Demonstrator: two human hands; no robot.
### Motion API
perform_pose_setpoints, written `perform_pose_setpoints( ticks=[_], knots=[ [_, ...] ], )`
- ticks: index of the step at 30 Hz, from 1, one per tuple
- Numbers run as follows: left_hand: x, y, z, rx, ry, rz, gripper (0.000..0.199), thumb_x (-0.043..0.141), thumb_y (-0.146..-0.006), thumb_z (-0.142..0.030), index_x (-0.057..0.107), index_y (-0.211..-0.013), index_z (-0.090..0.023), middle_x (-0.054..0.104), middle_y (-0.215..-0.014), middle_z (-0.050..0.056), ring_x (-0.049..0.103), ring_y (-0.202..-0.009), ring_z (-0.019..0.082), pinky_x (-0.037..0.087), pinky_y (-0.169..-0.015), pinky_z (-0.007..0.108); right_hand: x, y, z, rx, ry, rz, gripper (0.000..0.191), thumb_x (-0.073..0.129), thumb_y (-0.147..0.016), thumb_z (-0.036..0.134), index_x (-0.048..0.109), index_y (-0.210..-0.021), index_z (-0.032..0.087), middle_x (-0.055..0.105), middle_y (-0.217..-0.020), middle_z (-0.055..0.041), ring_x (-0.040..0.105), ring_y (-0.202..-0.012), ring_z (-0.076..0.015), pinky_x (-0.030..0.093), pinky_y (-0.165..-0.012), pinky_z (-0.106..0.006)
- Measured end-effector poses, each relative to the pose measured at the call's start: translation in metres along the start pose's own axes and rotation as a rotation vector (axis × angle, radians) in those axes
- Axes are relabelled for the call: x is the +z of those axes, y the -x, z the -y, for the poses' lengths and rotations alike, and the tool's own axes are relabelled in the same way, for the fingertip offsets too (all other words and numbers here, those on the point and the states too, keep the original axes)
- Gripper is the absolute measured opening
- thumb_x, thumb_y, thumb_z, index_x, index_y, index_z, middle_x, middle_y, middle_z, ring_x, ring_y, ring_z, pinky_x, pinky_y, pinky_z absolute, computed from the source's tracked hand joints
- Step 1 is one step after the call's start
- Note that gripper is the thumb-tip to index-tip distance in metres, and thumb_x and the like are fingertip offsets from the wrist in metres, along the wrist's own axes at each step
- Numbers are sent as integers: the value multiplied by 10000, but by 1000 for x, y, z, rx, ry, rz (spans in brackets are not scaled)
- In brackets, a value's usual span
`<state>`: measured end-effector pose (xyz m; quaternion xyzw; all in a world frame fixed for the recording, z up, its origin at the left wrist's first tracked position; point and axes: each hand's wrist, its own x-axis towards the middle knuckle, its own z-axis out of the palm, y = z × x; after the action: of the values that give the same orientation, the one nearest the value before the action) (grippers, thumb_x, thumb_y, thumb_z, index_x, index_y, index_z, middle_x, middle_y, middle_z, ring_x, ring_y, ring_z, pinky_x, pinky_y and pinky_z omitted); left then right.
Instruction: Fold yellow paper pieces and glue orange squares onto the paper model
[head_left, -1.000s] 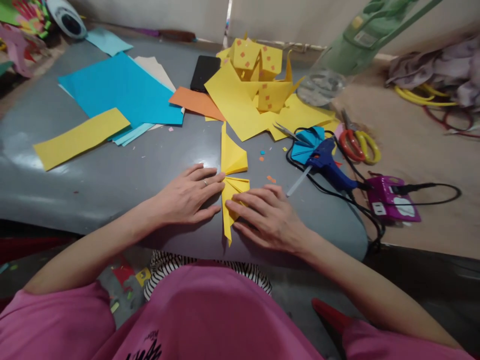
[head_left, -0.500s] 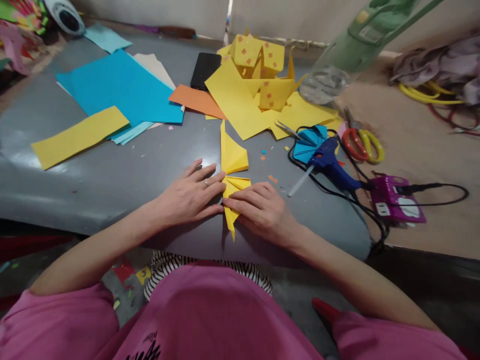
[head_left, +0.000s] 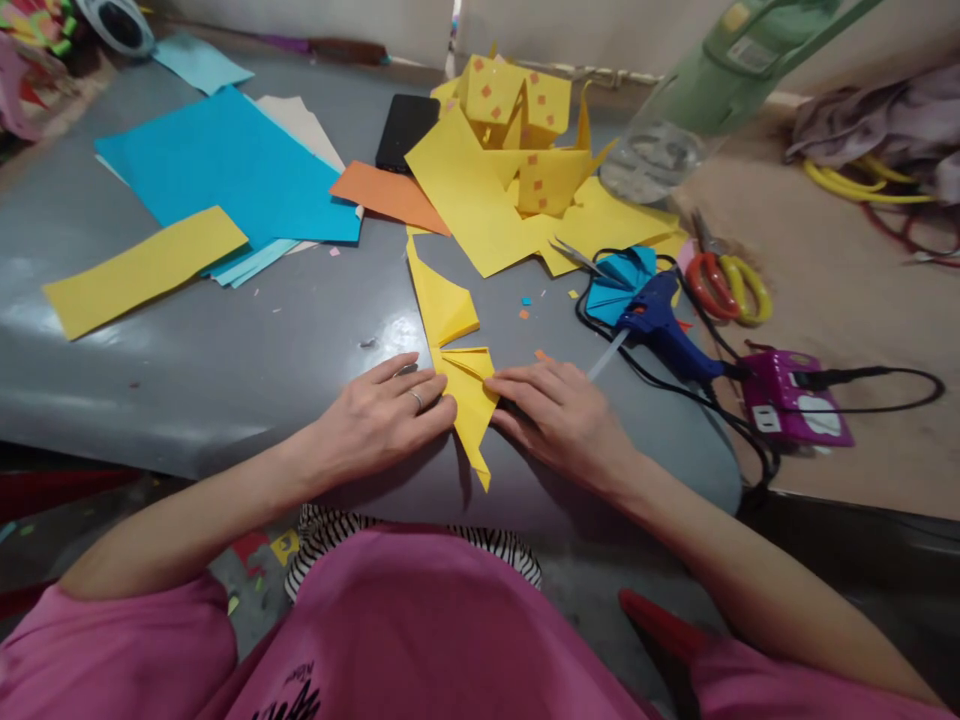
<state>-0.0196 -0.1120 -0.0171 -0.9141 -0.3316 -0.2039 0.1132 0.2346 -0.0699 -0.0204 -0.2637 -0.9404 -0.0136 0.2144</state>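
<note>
A pleated piece of yellow paper (head_left: 466,405) lies aslant on the grey table in front of me, its folds fanning out to the right. My left hand (head_left: 386,415) is closed on its left edge, the thumb and fingertips pressed to the paper; a ring is on one finger. From the right, the closed fingertips of my right hand (head_left: 566,415) pinch the paper's lower right edge. The undersides of both hands' fingers are hidden. Beyond the hands, the upper half of the paper narrows to a point close to an orange paper strip (head_left: 390,195).
Blue sheets (head_left: 232,170) and a yellow strip (head_left: 146,270) lie left. Behind are a black phone (head_left: 406,133), a dotted yellow paper piece (head_left: 517,95) and a green-topped bottle (head_left: 705,110). A blue glue gun (head_left: 664,320), scissors (head_left: 724,285) and a purple power block (head_left: 795,395) with cords sit right.
The yellow paper has turned, its far tip swinging left and its near tip right. My right hand has shifted right to the paper's outer edge; my left fingers have drawn closer together.
</note>
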Motion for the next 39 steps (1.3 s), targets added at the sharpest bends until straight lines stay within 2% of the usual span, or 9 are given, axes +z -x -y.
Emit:
perform_pose_setpoints(
  ticks=[6,11,20,24,28,30,32,35,39],
  knots=[
    [2,1,-7,-29,-2,-48,184,508,-996,-110,684,-967,-157,791,-1087,71,751,-964,187,562,-954,361,3,-3,-3,-108,33,-20,93,627,-965,158,697,-1024,174,783,-940,-61,659,-820,-195,487,-791,-350],
    [5,2,-7,-130,143,-63,162,547,-992,-184,679,-899,-166,792,-990,27,717,-839,168,545,-770,304,5,-6,-7,-90,-33,-28,98,603,-996,202,697,-968,201,773,-887,-37,643,-774,-175,485,-779,-343],
    [1,-12,-4,-587,442,162,274,513,-997,-300,648,-792,-179,694,-892,59,611,-881,198,489,-781,324,8,-11,-9,90,-239,-2,181,586,-1005,287,690,-894,188,718,-839,-79,629,-778,-197,522,-723,-333],
    [1,-17,-4,-699,457,214,254,530,-972,-311,611,-766,-186,679,-897,59,596,-864,201,470,-761,324,9,-11,-10,125,-290,-20,166,603,-995,291,682,-894,186,713,-856,-82,645,-796,-200,532,-728,-329],
    [4,-20,-8,-720,391,221,218,554,-949,-287,581,-757,-189,664,-896,62,591,-851,207,473,-772,333,10,-11,-10,163,-322,-13,170,602,-993,312,684,-905,192,713,-876,-87,656,-819,-210,536,-745,-339],
    [6,-19,-9,-739,354,198,166,567,-937,-279,588,-801,-186,654,-912,61,594,-832,200,479,-744,321,10,-12,-10,173,-328,0,171,595,-995,315,683,-912,195,715,-892,-90,660,-833,-216,537,-751,-347],
    [9,-18,-9,-742,346,143,119,579,-926,-270,621,-971,-167,651,-969,66,601,-814,189,486,-712,307,9,-13,-10,170,-332,12,170,584,-1000,306,676,-911,193,716,-904,-93,661,-840,-216,538,-754,-348],
    [10,-16,-6,-662,357,79,395,554,-937,-251,563,-1326,-182,629,-1123,82,614,-830,172,512,-738,307,8,-15,-10,171,-339,33,165,568,-1005,293,665,-911,199,712,-918,-92,659,-847,-211,541,-767,-350],
    [9,-14,-1,-581,290,105,453,539,-946,-282,587,-1393,-232,601,-1183,104,604,-957,215,522,-845,361,8,-15,-11,190,-345,54,157,560,-1007,296,660,-923,209,706,-930,-89,652,-854,-211,539,-775,-356]
  ],
)
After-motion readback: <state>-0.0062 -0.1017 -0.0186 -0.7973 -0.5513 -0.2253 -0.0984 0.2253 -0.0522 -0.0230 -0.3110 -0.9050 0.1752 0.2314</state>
